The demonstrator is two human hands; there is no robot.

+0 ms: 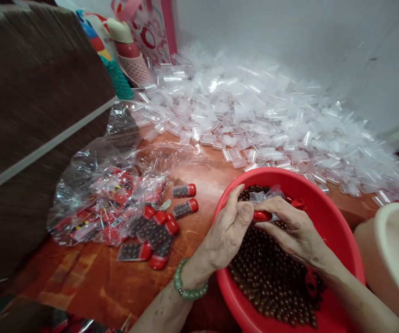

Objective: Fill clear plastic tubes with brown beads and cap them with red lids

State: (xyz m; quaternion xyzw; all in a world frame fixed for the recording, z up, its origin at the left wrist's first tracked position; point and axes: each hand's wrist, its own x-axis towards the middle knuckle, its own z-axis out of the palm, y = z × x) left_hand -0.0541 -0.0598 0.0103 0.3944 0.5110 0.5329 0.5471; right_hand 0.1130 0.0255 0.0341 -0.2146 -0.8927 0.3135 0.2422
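Over a red basin [346,240] of brown round beads [272,277], my two hands meet. My right hand [294,229] pinches a shiny red cap [262,216] between thumb and fingers. Against the cap's left end presses my left hand [227,229], closed, with its thumb on the near side; what lies inside it is hidden. Behind the fingers, clear plastic pieces [257,197] show in the basin. A loose red cap [311,283] rests on the beads below my right wrist. Left of the basin lie several bead-filled clear containers with red caps [184,190].
A large heap of clear plastic cases [254,106] spreads along the back wall. At left, a clear bag [112,203] holds red packets beside a tall brown cardboard stack [39,92]. A pink bottle [130,55] stands behind. A pale bucket [386,249] is at right.
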